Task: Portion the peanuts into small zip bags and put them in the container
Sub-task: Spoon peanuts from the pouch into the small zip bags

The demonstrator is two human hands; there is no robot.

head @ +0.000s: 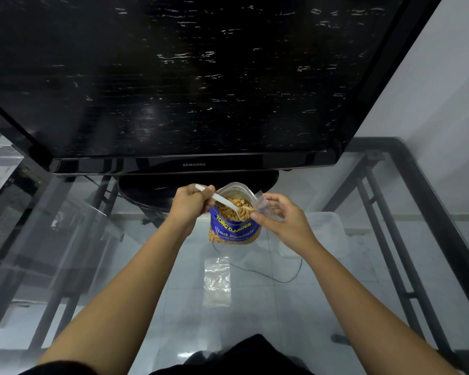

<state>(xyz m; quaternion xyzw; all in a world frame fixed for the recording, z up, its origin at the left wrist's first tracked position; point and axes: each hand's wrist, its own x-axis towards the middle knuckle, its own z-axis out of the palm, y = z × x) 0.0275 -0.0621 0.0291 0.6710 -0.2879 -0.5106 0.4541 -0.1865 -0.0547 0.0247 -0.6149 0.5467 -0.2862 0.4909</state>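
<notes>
A filled zip bag (217, 282) lies nearest us on the table (322, 307); our left grip (191, 203) pinches the spoon (222, 201); our right grip (279, 215) pinches a limp, slippery small bag (264, 205) by its mouth.

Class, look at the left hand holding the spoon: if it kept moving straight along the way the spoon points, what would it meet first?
Probably the small zip bag held by the right hand. The left hand aims the loaded spoon rightward across the peanut bag, though depth is hard to judge.
</notes>
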